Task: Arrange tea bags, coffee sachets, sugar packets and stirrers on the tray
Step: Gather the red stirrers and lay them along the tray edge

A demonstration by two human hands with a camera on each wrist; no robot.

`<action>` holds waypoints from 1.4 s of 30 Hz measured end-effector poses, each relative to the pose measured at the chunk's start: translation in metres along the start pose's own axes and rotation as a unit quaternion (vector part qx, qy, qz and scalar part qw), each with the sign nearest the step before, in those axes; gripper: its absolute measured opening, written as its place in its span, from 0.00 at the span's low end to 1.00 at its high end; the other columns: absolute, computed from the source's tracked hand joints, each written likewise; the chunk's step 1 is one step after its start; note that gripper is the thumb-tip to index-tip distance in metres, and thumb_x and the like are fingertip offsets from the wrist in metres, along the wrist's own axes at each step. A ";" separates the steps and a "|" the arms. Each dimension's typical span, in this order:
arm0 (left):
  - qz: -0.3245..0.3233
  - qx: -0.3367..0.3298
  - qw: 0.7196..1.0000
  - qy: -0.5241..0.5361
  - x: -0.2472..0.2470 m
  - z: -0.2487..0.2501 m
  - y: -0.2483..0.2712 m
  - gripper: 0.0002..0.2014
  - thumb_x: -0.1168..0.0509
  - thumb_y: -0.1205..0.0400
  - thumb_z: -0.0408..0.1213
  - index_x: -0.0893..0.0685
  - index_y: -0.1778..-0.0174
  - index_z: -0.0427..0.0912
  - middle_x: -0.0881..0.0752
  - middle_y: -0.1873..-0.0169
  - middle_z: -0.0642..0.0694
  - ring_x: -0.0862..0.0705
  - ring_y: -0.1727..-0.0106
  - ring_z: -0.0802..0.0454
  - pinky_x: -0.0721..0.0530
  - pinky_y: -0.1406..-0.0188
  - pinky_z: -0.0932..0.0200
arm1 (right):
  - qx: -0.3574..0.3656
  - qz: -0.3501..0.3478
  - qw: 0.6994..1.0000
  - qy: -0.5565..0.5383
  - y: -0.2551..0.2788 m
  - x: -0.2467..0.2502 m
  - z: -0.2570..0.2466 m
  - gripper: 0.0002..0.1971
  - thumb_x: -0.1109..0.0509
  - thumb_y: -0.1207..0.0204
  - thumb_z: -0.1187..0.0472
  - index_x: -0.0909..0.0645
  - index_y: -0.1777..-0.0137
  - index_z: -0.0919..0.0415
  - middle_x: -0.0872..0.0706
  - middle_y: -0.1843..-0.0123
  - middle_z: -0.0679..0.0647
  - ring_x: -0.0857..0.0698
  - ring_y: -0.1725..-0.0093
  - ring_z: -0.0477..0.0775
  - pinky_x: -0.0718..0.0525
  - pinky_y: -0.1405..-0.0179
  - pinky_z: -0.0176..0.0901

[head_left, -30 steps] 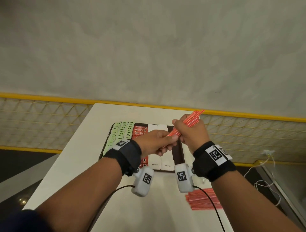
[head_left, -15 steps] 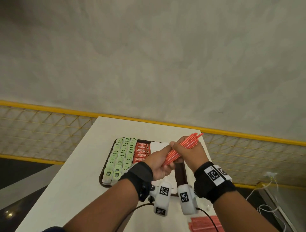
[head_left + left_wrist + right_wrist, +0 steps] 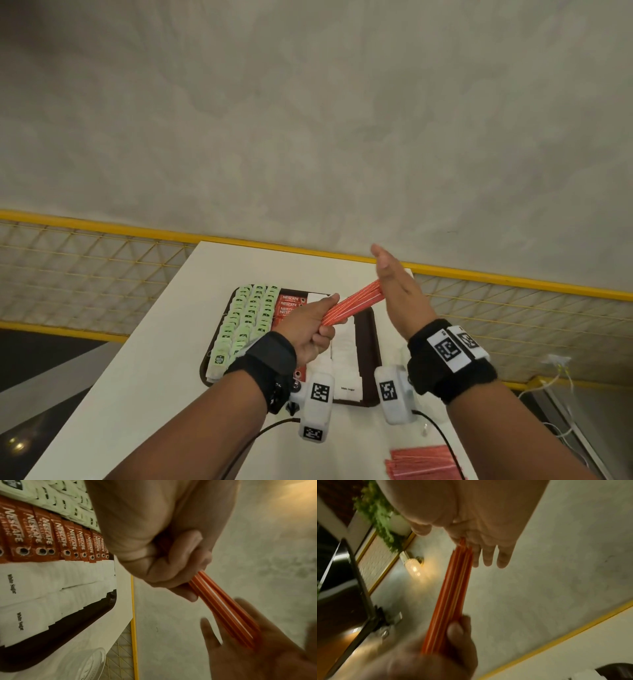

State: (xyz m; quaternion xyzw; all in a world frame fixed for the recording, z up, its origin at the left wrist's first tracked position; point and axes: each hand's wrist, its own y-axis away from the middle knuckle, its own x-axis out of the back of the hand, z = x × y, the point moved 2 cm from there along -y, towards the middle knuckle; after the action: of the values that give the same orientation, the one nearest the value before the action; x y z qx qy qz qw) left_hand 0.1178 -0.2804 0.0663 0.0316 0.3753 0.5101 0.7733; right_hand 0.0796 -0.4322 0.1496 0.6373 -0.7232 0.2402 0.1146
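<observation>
While our left hand (image 3: 313, 330) curls its fingers around the near end of a bundle of orange stirrers (image 3: 352, 307), our right hand (image 3: 399, 291) stands flat with straight fingers, its palm pressed against the bundle's far end. We hold the bundle tilted, rising from the left fist toward the right palm, above the brown tray (image 3: 371, 346).

Below the grip, the tray carries three groups. Green tea bags (image 3: 245, 317) fill the rows left of the fist. Red Nescafe coffee sachets (image 3: 290, 303) lie directly beneath the left hand. White sugar packets (image 3: 346, 356), printed "White Sugar" in the left wrist view, lie under the bundle. To the right of the packets, below the right wrist, we see a bare strip of tray.

Near the right forearm, a further pile of orange stirrers (image 3: 423, 466) lies on the white table (image 3: 137, 377), well apart from the tray.
</observation>
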 end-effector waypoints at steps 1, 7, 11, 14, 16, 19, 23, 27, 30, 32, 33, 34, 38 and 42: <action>0.007 -0.004 1.000 -0.013 -0.002 -0.001 0.000 0.14 0.33 0.16 0.47 0.19 0.48 0.38 0.15 0.67 0.46 0.30 0.82 0.61 0.36 0.90 0.73 | 0.003 -0.021 1.000 0.016 0.000 -0.005 0.002 0.35 0.54 0.21 0.34 0.37 0.17 0.47 0.35 0.18 0.41 0.37 0.21 0.38 0.42 0.28 0.29; -0.001 -0.032 0.999 -0.017 0.000 -0.003 -0.001 0.12 0.33 0.15 0.45 0.18 0.48 0.39 0.16 0.68 0.46 0.30 0.81 0.61 0.35 0.89 0.72 | -0.020 -0.009 0.999 -0.027 0.005 -0.007 0.006 0.31 0.53 0.17 0.39 0.39 0.16 0.47 0.35 0.22 0.38 0.35 0.26 0.34 0.39 0.46 0.07; 0.022 -0.049 0.998 -0.028 0.002 -0.004 -0.002 0.14 0.33 0.16 0.46 0.18 0.45 0.38 0.15 0.69 0.46 0.30 0.81 0.61 0.35 0.89 0.71 | -0.009 -0.050 0.999 -0.008 0.003 -0.015 0.011 0.34 0.50 0.21 0.36 0.40 0.16 0.48 0.34 0.18 0.40 0.35 0.23 0.35 0.39 0.23 0.31; 0.019 -0.063 0.997 -0.030 0.004 -0.004 -0.002 0.15 0.33 0.16 0.46 0.18 0.43 0.37 0.16 0.68 0.46 0.29 0.79 0.60 0.34 0.88 0.71 | -0.044 0.003 0.999 -0.021 -0.001 -0.013 0.017 0.39 0.42 0.28 0.31 0.36 0.18 0.47 0.26 0.26 0.43 0.21 0.31 0.47 0.23 0.34 0.42; 0.013 -0.073 0.996 -0.041 0.001 -0.003 -0.001 0.15 0.34 0.15 0.47 0.18 0.43 0.37 0.16 0.68 0.47 0.29 0.78 0.60 0.34 0.87 0.71 | -0.075 0.047 0.994 -0.058 -0.001 -0.012 0.018 0.33 0.32 0.31 0.33 0.26 0.29 0.47 0.16 0.41 0.49 0.12 0.54 0.52 0.14 0.60 0.45; 0.014 -0.086 0.993 -0.084 -0.007 0.000 -0.001 0.15 0.33 0.16 0.49 0.19 0.48 0.39 0.17 0.69 0.47 0.30 0.78 0.59 0.35 0.87 0.70 | -0.072 0.042 0.985 -0.150 0.000 -0.020 0.022 0.12 0.22 0.27 0.47 0.17 0.53 0.54 0.14 0.64 0.57 0.19 0.72 0.54 0.24 0.77 0.40; 0.017 -0.076 0.992 -0.102 -0.008 0.002 -0.006 0.22 0.31 0.20 0.58 0.19 0.47 0.40 0.21 0.67 0.47 0.29 0.76 0.59 0.34 0.87 0.70 | -0.037 0.055 0.986 -0.153 -0.002 -0.021 0.019 0.13 0.24 0.24 0.56 0.21 0.69 0.53 0.18 0.68 0.68 0.23 0.75 0.55 0.26 0.76 0.40; 0.023 -0.001 0.996 -0.085 -0.005 0.000 -0.004 0.27 0.38 0.18 0.62 0.17 0.44 0.37 0.14 0.61 0.43 0.23 0.74 0.58 0.27 0.85 0.70 | 0.022 0.056 0.996 -0.072 -0.002 -0.016 0.017 0.14 0.26 0.23 0.58 0.22 0.69 0.58 0.15 0.68 0.68 0.21 0.77 0.50 0.23 0.75 0.39; 0.000 0.042 0.997 -0.065 -0.006 -0.001 -0.004 0.28 0.41 0.16 0.62 0.17 0.43 0.36 0.13 0.62 0.42 0.25 0.78 0.58 0.29 0.89 0.70 | 0.046 0.026 0.998 -0.040 -0.002 -0.016 0.015 0.13 0.25 0.24 0.60 0.21 0.68 0.59 0.18 0.73 0.56 0.21 0.76 0.48 0.22 0.73 0.40; 0.013 0.037 0.997 -0.069 -0.008 -0.001 -0.007 0.26 0.37 0.17 0.60 0.19 0.47 0.36 0.16 0.67 0.44 0.28 0.80 0.59 0.34 0.91 0.71 | 0.052 0.011 0.998 -0.020 -0.003 -0.016 0.015 0.12 0.25 0.24 0.60 0.21 0.68 0.58 0.20 0.74 0.50 0.21 0.76 0.47 0.22 0.72 0.40; 0.027 0.024 0.996 -0.078 -0.008 -0.001 -0.009 0.24 0.35 0.18 0.58 0.19 0.49 0.36 0.18 0.69 0.45 0.29 0.80 0.60 0.36 0.91 0.71 | 0.055 0.006 0.998 -0.017 -0.004 -0.016 0.016 0.11 0.25 0.25 0.61 0.21 0.67 0.60 0.19 0.74 0.50 0.21 0.76 0.48 0.22 0.73 0.40; 0.040 0.009 0.995 -0.089 -0.008 -0.001 -0.010 0.22 0.34 0.18 0.57 0.20 0.50 0.37 0.19 0.71 0.46 0.30 0.80 0.59 0.36 0.90 0.70 | 0.060 0.003 0.998 -0.016 -0.004 -0.016 0.016 0.11 0.25 0.25 0.61 0.21 0.67 0.61 0.19 0.73 0.51 0.21 0.75 0.49 0.22 0.73 0.42; 0.082 -0.022 0.991 -0.105 -0.009 -0.006 -0.016 0.22 0.35 0.17 0.56 0.18 0.49 0.37 0.20 0.71 0.46 0.29 0.79 0.58 0.35 0.89 0.69 | 0.077 0.014 0.997 0.002 -0.006 -0.016 0.020 0.12 0.25 0.27 0.59 0.21 0.70 0.53 0.19 0.71 0.54 0.18 0.70 0.59 0.18 0.70 0.50; 0.062 0.039 0.995 -0.071 -0.007 -0.009 -0.016 0.25 0.39 0.15 0.58 0.17 0.42 0.35 0.13 0.62 0.40 0.18 0.74 0.55 0.21 0.84 0.68 | 0.062 0.032 0.998 0.007 -0.003 -0.016 0.028 0.12 0.24 0.26 0.59 0.20 0.69 0.54 0.17 0.71 0.54 0.17 0.70 0.59 0.16 0.68 0.52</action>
State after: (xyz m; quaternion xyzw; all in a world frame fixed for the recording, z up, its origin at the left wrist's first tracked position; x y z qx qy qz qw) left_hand 0.1232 -0.2968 0.0563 0.1210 0.3364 0.5384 0.7631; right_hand 0.0891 -0.4321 0.1188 0.6183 -0.7260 0.2921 0.0725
